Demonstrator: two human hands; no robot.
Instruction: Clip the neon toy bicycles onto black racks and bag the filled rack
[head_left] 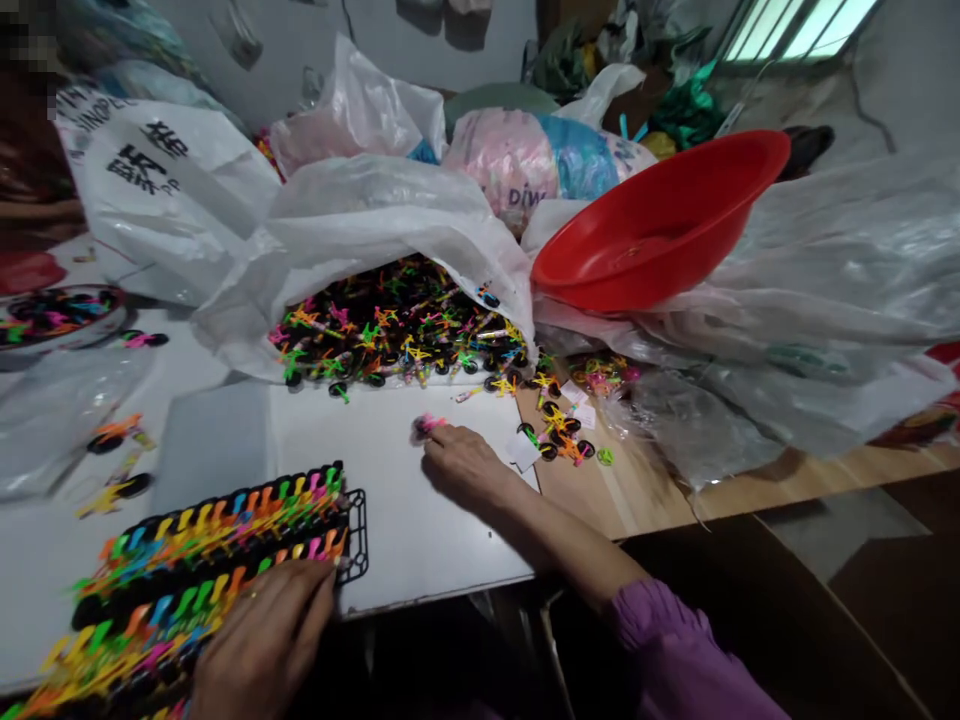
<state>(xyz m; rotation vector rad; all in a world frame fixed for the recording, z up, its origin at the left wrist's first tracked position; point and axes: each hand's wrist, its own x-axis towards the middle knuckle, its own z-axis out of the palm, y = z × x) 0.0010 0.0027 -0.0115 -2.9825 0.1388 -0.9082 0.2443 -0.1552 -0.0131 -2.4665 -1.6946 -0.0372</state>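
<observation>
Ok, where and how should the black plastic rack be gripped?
Probably by its bare lattice end, coming from the right: those open bars stick out past the rows of toy bicycles, so fingers could hook through them. Elsewhere, packed bicycles cover the rack.

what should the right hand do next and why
Probably the right hand should carry the pink toy it pinches to the black rack: the rack's right end shows bare frame beside rows of toys, and the left hand is at the near row.
</observation>
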